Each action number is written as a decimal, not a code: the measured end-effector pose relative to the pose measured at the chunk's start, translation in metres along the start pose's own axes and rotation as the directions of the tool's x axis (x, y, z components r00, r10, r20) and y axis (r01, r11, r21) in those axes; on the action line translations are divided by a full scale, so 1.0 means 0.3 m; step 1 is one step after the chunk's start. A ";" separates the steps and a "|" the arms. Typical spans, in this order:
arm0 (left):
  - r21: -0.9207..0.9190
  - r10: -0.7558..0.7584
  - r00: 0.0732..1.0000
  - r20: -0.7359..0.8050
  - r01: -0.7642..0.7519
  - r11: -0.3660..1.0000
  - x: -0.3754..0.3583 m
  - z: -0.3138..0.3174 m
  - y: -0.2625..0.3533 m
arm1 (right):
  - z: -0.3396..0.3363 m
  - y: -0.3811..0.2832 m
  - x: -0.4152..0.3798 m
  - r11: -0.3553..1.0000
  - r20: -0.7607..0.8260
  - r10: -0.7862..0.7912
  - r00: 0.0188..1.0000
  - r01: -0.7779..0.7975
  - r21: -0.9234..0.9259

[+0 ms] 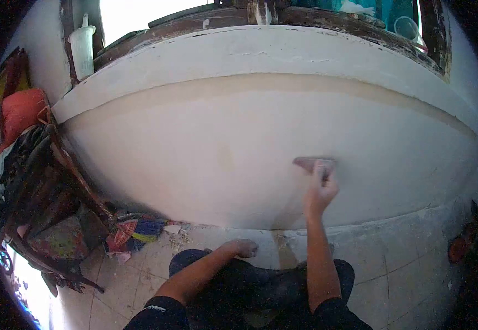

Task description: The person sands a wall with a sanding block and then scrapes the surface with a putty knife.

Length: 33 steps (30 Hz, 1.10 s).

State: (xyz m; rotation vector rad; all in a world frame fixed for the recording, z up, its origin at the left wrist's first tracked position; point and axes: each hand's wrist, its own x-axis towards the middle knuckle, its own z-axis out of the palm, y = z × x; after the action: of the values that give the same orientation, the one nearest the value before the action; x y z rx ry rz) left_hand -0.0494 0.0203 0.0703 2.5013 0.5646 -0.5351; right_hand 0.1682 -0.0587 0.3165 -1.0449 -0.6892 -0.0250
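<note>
My right hand (320, 191) is closed round a flat, dark-edged scraper-like tool (306, 163), held against the white wall (206, 148) right of its middle. The tool and fingers are slightly blurred. Low down, my left hand (244, 248) rests by my left knee, with its fingers curled together; whether anything is inside cannot be made out. A faint beige patch shows on the wall, and a tan band runs beneath the ledge (195, 60).
A wooden chair (79, 176) heaped with cloth and a red cushion (23, 113) stands at the left. Rags (134, 234) and debris lie on the tiled floor (365, 291). A white container (83, 49) and a clear cup (406, 27) are up by the window.
</note>
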 end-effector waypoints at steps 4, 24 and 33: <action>-0.114 -0.095 0.991 0.095 0.106 0.988 -0.064 -0.099 0.103 | -0.008 0.022 -0.004 0.985 -0.075 0.146 0.987 -0.152 -0.084; 0.028 -0.014 0.989 0.146 0.010 1.000 -0.014 -0.049 0.037 | 0.024 0.045 -0.039 0.977 0.155 0.125 0.980 -0.148 0.150; 0.057 0.079 0.995 0.064 -0.083 0.995 0.120 0.085 -0.100 | 0.012 0.152 -0.091 0.986 0.211 0.093 0.973 -0.061 -0.155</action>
State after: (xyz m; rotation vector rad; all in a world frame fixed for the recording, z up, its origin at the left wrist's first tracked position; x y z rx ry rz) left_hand -0.0405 0.0397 0.0213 2.5421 0.4273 -0.6047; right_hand 0.1599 -0.0402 0.2673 -1.2283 -0.8539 0.1092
